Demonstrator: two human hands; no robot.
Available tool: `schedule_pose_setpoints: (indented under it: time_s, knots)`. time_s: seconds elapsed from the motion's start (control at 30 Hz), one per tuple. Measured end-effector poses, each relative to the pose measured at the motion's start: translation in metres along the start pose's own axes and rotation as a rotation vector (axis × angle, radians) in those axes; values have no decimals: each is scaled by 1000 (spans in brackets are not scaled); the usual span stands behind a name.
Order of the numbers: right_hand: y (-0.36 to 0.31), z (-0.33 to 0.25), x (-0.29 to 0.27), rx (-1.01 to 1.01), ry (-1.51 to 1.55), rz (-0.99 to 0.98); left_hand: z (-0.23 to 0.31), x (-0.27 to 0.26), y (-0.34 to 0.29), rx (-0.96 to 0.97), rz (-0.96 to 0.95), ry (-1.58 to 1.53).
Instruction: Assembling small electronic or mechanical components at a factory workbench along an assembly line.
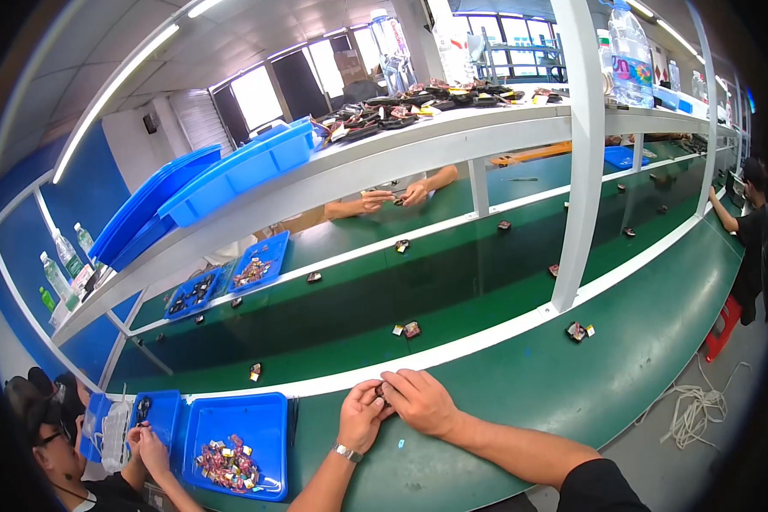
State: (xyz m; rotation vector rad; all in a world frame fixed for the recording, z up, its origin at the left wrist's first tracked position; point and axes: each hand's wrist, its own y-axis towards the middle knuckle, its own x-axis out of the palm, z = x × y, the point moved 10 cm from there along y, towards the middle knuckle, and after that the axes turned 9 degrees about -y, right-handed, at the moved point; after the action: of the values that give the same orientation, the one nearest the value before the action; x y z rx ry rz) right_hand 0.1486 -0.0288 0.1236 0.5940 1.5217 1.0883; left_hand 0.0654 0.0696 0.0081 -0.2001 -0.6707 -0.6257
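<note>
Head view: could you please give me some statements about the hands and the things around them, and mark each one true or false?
1. The left hand and the right hand meet at a small dark part. True.
2. A metal band is on the right wrist. False: the silvery band is on the left wrist.
3. The tray of small parts is right of the hands. False: the blue tray is to their left.
4. A white cord lies loosely bundled on the floor. True.

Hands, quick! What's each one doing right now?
Left hand: closed, holding a small dark part.
Right hand: curled at the same part; can't tell if it's gripping.
</note>
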Motion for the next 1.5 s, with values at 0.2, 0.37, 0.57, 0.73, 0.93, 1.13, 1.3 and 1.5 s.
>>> schedule_pose_setpoints:
  time_s: [0.2, 0.37, 0.57, 0.73, 0.93, 1.13, 1.3, 1.5]
  knots:
    - [-1, 8, 16, 129, 156, -115, 0, -7, 3, 16, 30, 10]
    - [-12, 18, 39, 262, 299, -253, 3, -1, 5, -23, 2, -46]
    - [-11, 42, 47, 310, 280, -196, 5, 3, 3, -39, -49, -57]
    - [-20, 196, 59, 628, 12, -189, 11, 6, 2, 18, -39, 103]
    - [-37, 229, 66, 572, -303, -375, 7, 5, 4, -16, -61, 134]
    - [-27, 160, 116, 730, -127, -552, 7, -6, 3, -20, -50, 124]
    - [-53, 205, 116, 928, -175, -423, 4, -1, 7, -47, -67, 141]
    - [-29, 150, 97, 842, 497, -493, 7, -11, 4, -69, 9, 184]
